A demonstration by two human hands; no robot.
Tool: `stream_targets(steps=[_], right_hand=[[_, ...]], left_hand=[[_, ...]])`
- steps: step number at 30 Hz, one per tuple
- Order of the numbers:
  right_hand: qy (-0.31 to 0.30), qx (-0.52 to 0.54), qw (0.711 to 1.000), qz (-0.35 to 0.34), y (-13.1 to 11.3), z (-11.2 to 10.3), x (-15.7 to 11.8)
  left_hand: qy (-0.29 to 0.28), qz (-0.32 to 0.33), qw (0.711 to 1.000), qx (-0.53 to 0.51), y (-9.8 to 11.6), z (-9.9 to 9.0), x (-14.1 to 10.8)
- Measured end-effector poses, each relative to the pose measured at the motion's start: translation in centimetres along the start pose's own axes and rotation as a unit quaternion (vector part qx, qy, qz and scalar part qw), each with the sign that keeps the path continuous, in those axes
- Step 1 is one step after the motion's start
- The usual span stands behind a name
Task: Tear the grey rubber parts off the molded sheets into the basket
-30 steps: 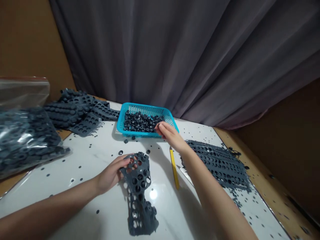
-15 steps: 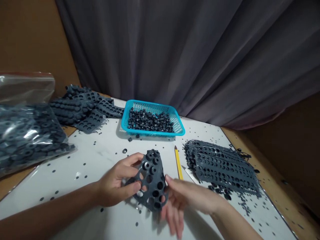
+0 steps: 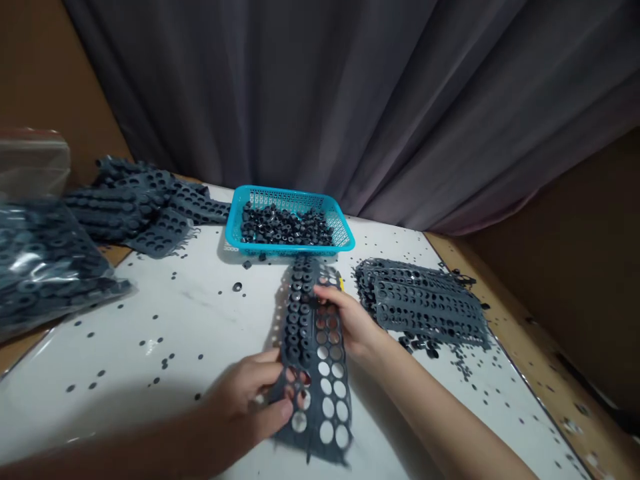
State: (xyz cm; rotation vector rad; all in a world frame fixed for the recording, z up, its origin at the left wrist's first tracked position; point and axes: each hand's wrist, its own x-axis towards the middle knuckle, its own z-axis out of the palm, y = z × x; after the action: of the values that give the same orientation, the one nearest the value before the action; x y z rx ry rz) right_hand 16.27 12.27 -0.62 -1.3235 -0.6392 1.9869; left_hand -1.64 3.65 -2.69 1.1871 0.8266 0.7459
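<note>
A dark grey rubber sheet (image 3: pixel 317 400) with rows of round holes is stretched lengthwise between my hands above the white table. Its left rows still carry ring-shaped rubber parts toward the far end; the right rows and the near end are open holes. My left hand (image 3: pixel 255 393) grips the near left edge, thumb on top. Around the right edge, near the far end, my right hand (image 3: pixel 350 317) is closed, its thumb lying on the sheet and fingers seen through the holes. Beyond the sheet sits a blue plastic basket (image 3: pixel 290 249) holding many small black rubber parts (image 3: pixel 285 227).
A clear bag (image 3: pixel 45 260) full of rubber parts stands at left. Behind it lies a heap of unpicked sheets (image 3: pixel 135 200). Stacked punched sheets (image 3: pixel 425 300) lie at right. A yellow stick (image 3: pixel 341 284) is mostly hidden. Small black discs litter the white table (image 3: pixel 200 300).
The sheet was bent and bunched up; now it is opened out lengthwise. My right hand has moved from its near right side up to the far right edge and grips it. The view has shifted slightly.
</note>
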Motion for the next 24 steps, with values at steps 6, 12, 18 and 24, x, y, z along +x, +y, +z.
stream_targets(steps=[6,12,18,24], right_hand=[[0.05,-0.096,0.994,-0.027,0.8,-1.2,1.1],[-0.001,-0.03,0.999,-0.02,1.0,-1.3,-0.8],[-0.043,-0.092,0.995,-0.022,2.0,-0.8,-2.1],[0.146,-0.198,0.891,-0.382,1.1,-1.8,-1.3]], left_hand=[[-0.067,-0.268,0.958,-0.08,-1.8,1.0,-1.0],[-0.09,-0.222,0.967,0.087,1.7,-4.8,1.3],[0.01,-0.058,0.984,-0.165,2.6,-4.8,7.2],[0.112,0.025,0.985,-0.126,2.3,-2.7,9.7]])
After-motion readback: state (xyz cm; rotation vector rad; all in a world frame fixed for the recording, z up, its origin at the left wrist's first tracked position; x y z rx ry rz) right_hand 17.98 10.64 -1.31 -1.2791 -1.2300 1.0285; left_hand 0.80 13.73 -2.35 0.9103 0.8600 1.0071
